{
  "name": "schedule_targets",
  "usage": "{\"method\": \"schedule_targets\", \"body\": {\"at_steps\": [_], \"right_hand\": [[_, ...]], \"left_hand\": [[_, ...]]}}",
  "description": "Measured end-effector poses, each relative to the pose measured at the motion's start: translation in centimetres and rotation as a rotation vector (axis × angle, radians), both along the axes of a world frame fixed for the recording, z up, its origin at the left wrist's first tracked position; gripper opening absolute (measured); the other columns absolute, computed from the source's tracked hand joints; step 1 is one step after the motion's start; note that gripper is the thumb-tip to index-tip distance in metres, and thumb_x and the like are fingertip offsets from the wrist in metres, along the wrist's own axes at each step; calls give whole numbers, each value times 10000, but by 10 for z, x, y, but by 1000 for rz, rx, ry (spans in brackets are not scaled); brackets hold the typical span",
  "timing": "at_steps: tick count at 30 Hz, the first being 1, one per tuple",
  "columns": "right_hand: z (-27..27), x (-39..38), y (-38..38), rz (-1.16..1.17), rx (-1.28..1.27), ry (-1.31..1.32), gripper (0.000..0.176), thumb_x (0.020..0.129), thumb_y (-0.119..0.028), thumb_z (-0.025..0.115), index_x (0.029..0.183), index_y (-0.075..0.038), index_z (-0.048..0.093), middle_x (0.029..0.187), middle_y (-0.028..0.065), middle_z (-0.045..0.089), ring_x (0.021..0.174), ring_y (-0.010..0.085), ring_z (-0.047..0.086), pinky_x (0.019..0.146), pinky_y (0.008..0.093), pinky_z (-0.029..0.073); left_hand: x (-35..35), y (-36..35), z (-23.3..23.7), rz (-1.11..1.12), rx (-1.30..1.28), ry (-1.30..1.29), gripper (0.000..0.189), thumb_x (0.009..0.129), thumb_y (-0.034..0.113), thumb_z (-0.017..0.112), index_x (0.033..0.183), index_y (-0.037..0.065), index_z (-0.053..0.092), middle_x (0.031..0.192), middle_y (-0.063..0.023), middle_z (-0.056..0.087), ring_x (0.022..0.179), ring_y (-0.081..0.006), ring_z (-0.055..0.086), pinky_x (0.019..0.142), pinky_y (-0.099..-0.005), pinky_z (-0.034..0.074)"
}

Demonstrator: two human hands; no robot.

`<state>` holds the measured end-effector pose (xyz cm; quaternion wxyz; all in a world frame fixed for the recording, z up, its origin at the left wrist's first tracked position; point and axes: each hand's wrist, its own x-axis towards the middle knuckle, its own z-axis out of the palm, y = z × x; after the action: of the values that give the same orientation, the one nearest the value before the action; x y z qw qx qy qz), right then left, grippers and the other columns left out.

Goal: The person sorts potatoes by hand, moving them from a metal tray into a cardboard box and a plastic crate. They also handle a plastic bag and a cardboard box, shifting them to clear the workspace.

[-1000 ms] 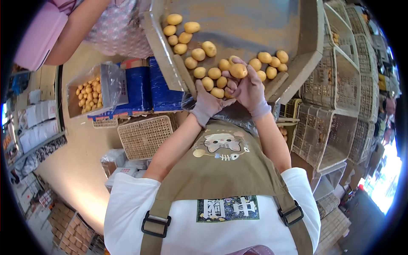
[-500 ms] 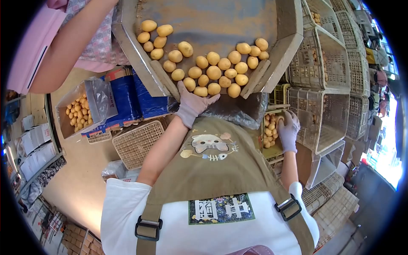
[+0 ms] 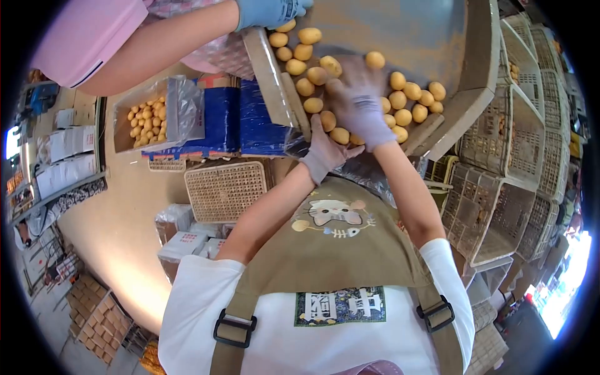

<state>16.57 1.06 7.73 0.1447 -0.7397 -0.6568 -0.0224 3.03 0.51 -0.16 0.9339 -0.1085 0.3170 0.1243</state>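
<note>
Several yellow potatoes lie on the sorting tray, mostly near its narrowed front mouth. My left hand, in a pale glove, is at that mouth with thumb and fingers spread, beside the nearest potatoes. Over the middle of the group reaches my gloved right hand; its fingers are smeared by motion, and whether they grip a potato does not show. Below the mouth, a clear plastic bag liner is partly covered by my arms.
Another person's blue-gloved hand is at the tray's left side. A lined box of potatoes stands left, near blue wrapped boxes. An upright plastic crate is below them. Stacked crates line the right.
My right hand has moved from the crate of potatoes at the right up onto the tray among the potatoes. My left hand stays at the mouth. The view has shifted; the other person's glove now shows.
</note>
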Motion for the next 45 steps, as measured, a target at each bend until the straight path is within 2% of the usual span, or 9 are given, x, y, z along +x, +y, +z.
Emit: {"method": "schedule_targets", "body": {"at_steps": [7,10,20,23,26,28,31,41,45], "right_hand": [[1,3,41,-375,-100,-264,489,887,-206,629,1368,-292,610,1437,120,534,1352,375,473,1118,607,301],[14,-17,76,122,-101,20,453,893,-146,594,1329,-263,627,1318,95,606,1205,305,589,1011,517,416],[-1,-22,102,74,-599,-193,308,927,-246,610,1233,-216,635,1171,89,672,1063,293,676,884,466,488],[-24,7,45,73,139,465,375,857,-264,705,1211,-160,639,1075,99,676,1024,352,650,891,482,488],[31,43,-28,157,459,221,401,724,-103,784,1110,-163,698,963,67,681,898,303,666,873,461,527],[61,91,-95,-5,336,-150,330,747,-95,759,1070,-151,720,992,82,693,908,288,673,870,472,538],[74,172,-180,-785,379,-575,365,851,-152,705,1205,-67,687,1119,169,705,987,370,676,890,494,533],[12,-27,-124,-291,80,338,120,784,-231,672,853,-135,647,837,101,637,828,300,636,731,441,475],[-28,-80,-162,-213,-59,756,251,862,-357,631,926,-130,717,771,129,682,753,337,666,723,475,503]], "left_hand": [[1,6,-2,-38,30,-12,934,894,830,362,1589,219,232,1630,-140,274,1460,-446,331,1093,-736,325],[3,8,-6,-11,-19,-103,964,881,841,377,1579,185,269,1615,-143,321,1476,-413,322,1130,-697,309],[-1,11,20,22,49,-242,915,917,793,392,1605,225,191,1662,-119,234,1515,-396,256,1154,-708,266],[-2,8,-12,-15,56,-156,870,925,775,386,1590,238,222,1634,-111,288,1505,-442,253,1093,-783,287],[-6,13,6,-71,96,-215,876,906,749,477,1578,232,257,1616,-92,330,1497,-380,293,1145,-716,282],[-4,8,4,-511,1561,161,882,841,667,662,1545,220,375,1590,-18,405,1451,-253,350,1212,-519,192],[-3,8,8,-863,2261,553,824,831,649,687,1495,205,481,1582,29,430,1445,-249,359,1187,-505,216],[-12,29,3,-683,1701,7,740,955,393,642,1543,92,309,1587,-81,408,1479,-236,343,1236,-413,245],[-13,29,2,-339,22,-187,798,967,521,522,1581,81,266,1620,-138,334,1493,-324,302,1216,-559,257]]}}
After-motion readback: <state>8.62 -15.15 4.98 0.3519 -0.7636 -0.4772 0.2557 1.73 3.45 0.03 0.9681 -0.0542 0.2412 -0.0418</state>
